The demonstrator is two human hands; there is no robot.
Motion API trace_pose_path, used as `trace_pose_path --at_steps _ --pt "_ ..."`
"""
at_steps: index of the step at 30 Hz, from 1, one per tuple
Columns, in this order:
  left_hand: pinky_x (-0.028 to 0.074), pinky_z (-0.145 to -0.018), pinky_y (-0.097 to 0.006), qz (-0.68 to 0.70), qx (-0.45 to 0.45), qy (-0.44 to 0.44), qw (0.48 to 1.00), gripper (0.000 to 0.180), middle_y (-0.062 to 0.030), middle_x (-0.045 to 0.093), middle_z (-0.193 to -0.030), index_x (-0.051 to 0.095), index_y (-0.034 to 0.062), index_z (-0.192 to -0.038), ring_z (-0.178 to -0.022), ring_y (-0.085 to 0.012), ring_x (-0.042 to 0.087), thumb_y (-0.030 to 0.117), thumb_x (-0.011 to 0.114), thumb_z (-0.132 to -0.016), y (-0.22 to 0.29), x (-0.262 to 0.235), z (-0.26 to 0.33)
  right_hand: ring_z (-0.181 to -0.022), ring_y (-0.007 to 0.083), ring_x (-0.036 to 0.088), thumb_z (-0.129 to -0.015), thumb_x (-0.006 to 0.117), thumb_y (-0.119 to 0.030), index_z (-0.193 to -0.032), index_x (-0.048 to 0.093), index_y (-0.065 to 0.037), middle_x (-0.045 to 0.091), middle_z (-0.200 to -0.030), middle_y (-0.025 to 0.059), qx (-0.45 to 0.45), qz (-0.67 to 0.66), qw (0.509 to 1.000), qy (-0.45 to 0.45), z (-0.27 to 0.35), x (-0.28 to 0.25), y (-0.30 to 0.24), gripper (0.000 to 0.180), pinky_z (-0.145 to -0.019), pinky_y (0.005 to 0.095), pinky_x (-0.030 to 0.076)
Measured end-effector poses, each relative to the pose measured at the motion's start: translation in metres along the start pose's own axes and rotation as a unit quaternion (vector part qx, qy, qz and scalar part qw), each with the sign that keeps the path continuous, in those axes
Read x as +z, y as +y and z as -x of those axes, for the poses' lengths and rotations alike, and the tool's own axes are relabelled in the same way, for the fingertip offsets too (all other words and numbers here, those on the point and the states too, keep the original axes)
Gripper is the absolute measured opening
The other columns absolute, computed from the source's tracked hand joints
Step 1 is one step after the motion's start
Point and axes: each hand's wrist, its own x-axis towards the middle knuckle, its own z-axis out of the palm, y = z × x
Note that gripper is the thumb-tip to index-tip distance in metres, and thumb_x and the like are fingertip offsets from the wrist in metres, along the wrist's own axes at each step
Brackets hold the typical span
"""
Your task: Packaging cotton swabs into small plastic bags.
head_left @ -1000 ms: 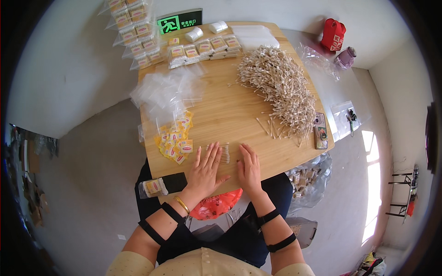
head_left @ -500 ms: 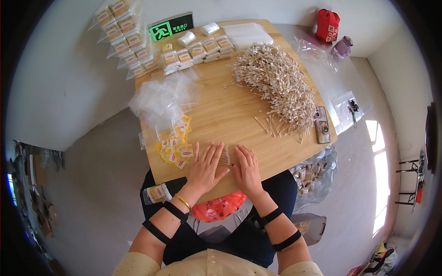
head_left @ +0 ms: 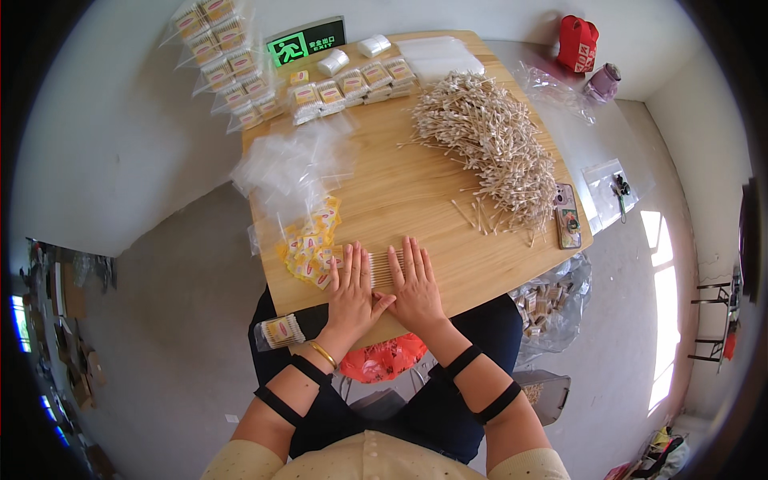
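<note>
Fingers (head_left: 366, 268) lie straight and slightly spread, palms down, on the left hand (head_left: 350, 302) and the right hand (head_left: 418, 298), a row of cotton swabs (head_left: 380, 270) between them on the wooden table (head_left: 376, 176). Yellow cards (head_left: 314, 240) lie just beside the left hand, clear bags (head_left: 290, 166) beyond. Rightward sits a heap of loose swabs (head_left: 488, 140), near a phone (head_left: 569, 222).

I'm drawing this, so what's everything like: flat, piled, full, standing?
Left hand: flat, fingers straight
Right hand: flat, fingers straight
Swabs between hands: lined up
Swab heap: loose, jumbled
Clear bags: loosely piled
Yellow cards: scattered, overlapping
Back swab packs: filled, stacked
Phone: lying flat
Far red bag: standing
</note>
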Motion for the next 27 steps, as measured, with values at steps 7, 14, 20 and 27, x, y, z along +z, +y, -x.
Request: trace_pose_path --at_steps 7,14,20,27 --pt "0.002 -0.127 -0.059 0.015 -0.001 0.040 0.999 0.101 -0.0258 0.021 -0.169 0.024 -0.0098 -0.159 -0.160 -0.0366 0.014 0.072 0.033 -0.100 0.003 -0.002 0.001 -0.158 0.0428 0.015 -0.098 0.050 -0.060 -0.161 0.027 0.000 0.019 -0.167 0.0306 -0.004 -0.004 1.000 -0.003 0.003 0.002 -0.002 0.090 -0.129 0.0526 0.012" --pt "0.003 -0.126 -0.059 0.072 0.012 0.023 0.997 0.088 -0.0222 0.027 -0.168 0.026 -0.0033 -0.161 -0.158 -0.0360 0.022 0.063 0.035 -0.104 -0.004 -0.027 0.002 -0.158 0.0419 0.015 -0.096 0.053 -0.059 -0.161 0.027 -0.001 0.019 -0.167 0.0303 -0.005 0.040 0.999 -0.019 0.000 -0.001 -0.002 0.090 -0.129 0.0522 0.013" --pt "-0.001 -0.126 -0.059 0.108 -0.066 0.092 0.988 0.075 -0.0199 0.031 -0.167 0.030 -0.0010 -0.160 -0.156 -0.0363 0.025 0.052 0.034 -0.108 -0.037 -0.089 0.072 -0.158 0.0407 0.015 -0.094 0.059 -0.059 -0.161 0.027 -0.002 0.019 -0.168 0.0292 0.001 0.007 1.000 -0.013 -0.001 -0.005 -0.006 0.094 -0.129 0.0520 0.014" --pt "0.008 -0.128 -0.056 0.000 -0.237 0.110 0.965 0.058 -0.0193 0.041 -0.160 0.036 -0.0003 -0.156 -0.152 -0.0363 0.032 0.035 0.038 -0.111 -0.103 -0.072 0.160 -0.158 0.0392 0.015 -0.094 0.060 -0.058 -0.162 0.027 -0.003 0.019 -0.168 0.0277 -0.064 -0.009 0.997 -0.041 0.013 -0.003 -0.037 0.094 -0.129 0.0522 0.013"
